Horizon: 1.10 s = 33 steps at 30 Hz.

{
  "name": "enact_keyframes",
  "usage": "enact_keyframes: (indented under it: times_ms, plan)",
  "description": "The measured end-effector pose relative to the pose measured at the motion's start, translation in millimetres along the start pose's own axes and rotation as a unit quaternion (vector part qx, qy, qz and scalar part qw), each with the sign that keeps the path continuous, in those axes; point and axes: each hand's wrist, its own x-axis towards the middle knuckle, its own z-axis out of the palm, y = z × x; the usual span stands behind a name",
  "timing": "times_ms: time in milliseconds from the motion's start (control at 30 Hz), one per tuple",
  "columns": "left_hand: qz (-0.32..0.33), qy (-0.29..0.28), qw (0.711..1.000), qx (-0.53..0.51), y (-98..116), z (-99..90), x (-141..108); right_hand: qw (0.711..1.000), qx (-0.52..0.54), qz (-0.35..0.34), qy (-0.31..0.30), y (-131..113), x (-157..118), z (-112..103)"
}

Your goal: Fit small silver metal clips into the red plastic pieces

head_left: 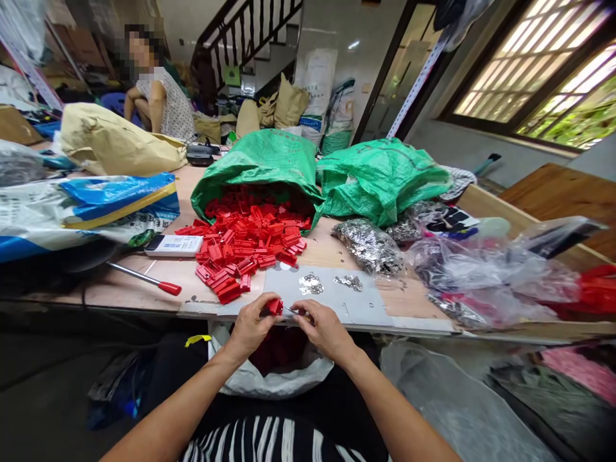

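Note:
My left hand (251,326) is closed on a small red plastic part (274,307) at the table's front edge. Close to its right, my right hand (321,326) pinches a thin metal tool (290,310) whose tip points at the red part; its exact kind is hard to make out. Just beyond my hands, two small piles of flat metal pieces, a nearer-left pile (310,283) and a right pile (349,282), lie on a grey sheet (370,307). A heap of red plastic parts (250,237) spills from a green woven sack (269,157).
A white sack (269,385) with red contents hangs open below my hands. On the left lie a red-handled tool (168,288) and a white box (174,246). A bag of metal pieces (369,247) and another green sack (380,176) stand right. A person (163,102) sits behind.

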Motion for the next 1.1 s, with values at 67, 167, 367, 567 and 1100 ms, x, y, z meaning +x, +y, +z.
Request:
enact_keyframes:
  times_ms: [67, 167, 367, 567, 1100]
  plan:
    - [0.002, -0.007, 1.000, 0.006, -1, -0.4, 3, 1.000, -0.020, -0.004, -0.007, 2, 0, 1]
    - [0.003, -0.019, 1.000, 0.016, 0, -2.2, 7, 0.999, -0.031, -0.021, -0.016, 3, 1, 1]
    - [-0.012, -0.034, 0.999, 0.016, 1, -6.0, 11, 0.999, -0.031, -0.034, -0.020, 0, 4, -2]
    - [-0.023, -0.034, 0.999, 0.003, 7, -7.5, 12, 0.999, -0.032, -0.033, -0.029, 0, 6, -1]
    - [-0.022, -0.041, 0.999, 0.016, 10, -7.0, 13, 0.992, -0.098, 0.076, -0.011, -23, 6, 14]
